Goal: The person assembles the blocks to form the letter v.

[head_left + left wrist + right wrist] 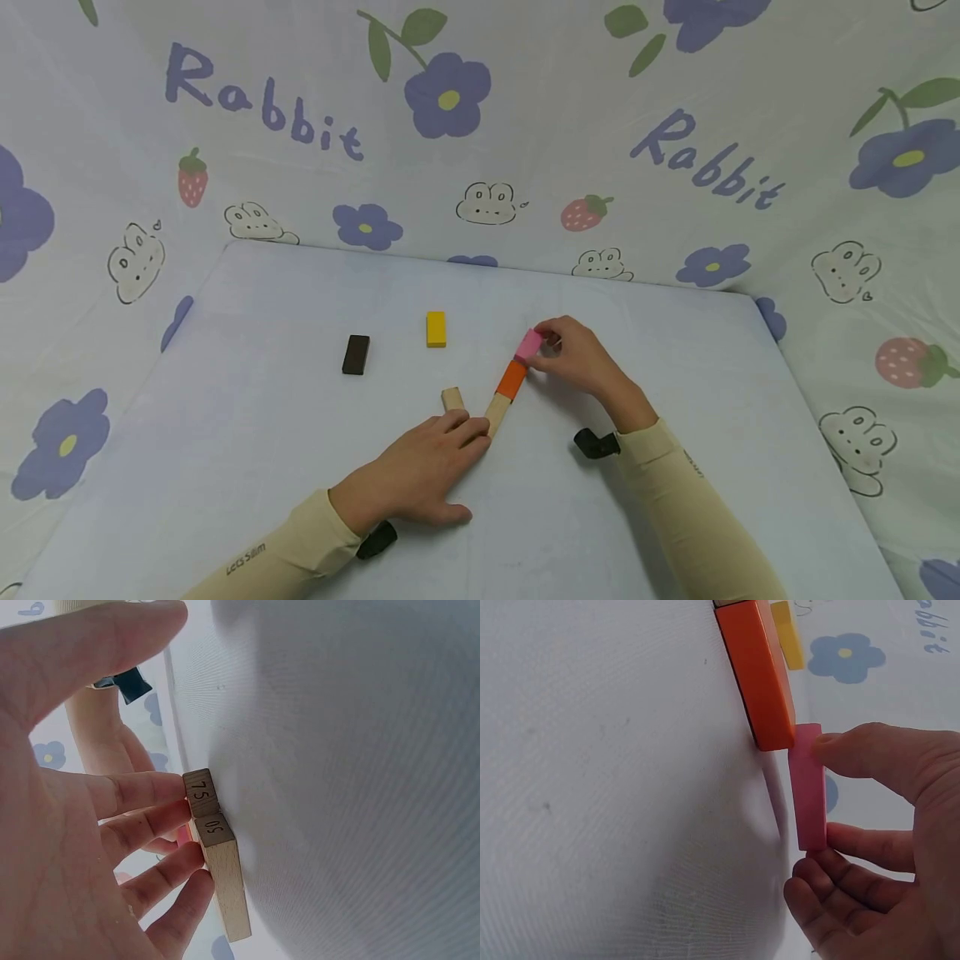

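Note:
My right hand [581,358] pinches a pink block [528,344] between thumb and fingers at its ends. The pink block sits at the far end of an orange block [512,380]; in the right wrist view it looks raised off the table, its shadow below. Nearer me, a plain wooden block [498,410] continues the slanting row. A second wooden block [452,399] slants the other way. My left hand [427,467] lies over the near ends of both wooden blocks, fingers extended and fingertips touching them. Their end faces [215,829] carry printed numbers, 75 and 50.
Farther back on the white table [247,400] lie a yellow block [436,329] and, to its left, a dark brown block [356,355]. A patterned cloth [525,167] rises behind the table and along its sides. Black wrist devices [596,443] show at both cuffs.

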The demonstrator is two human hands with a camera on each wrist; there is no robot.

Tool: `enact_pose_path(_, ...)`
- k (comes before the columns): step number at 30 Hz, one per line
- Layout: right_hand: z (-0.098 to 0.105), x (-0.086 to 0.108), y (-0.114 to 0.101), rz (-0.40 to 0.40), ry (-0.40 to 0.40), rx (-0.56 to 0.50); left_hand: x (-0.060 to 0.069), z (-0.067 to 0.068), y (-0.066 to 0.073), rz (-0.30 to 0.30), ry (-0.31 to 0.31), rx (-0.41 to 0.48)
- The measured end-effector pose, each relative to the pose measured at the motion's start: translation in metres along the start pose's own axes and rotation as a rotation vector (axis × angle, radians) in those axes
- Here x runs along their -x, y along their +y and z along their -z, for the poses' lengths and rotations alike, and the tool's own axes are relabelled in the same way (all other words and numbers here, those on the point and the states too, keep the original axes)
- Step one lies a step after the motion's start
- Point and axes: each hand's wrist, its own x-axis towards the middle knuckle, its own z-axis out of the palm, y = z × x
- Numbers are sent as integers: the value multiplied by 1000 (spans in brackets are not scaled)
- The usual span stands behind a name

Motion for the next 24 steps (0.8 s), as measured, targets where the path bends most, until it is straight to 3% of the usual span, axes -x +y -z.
enact_pose_path(24, -2, 2, -2, 47, -18, 26, -1, 1, -2, 4, -16, -8)
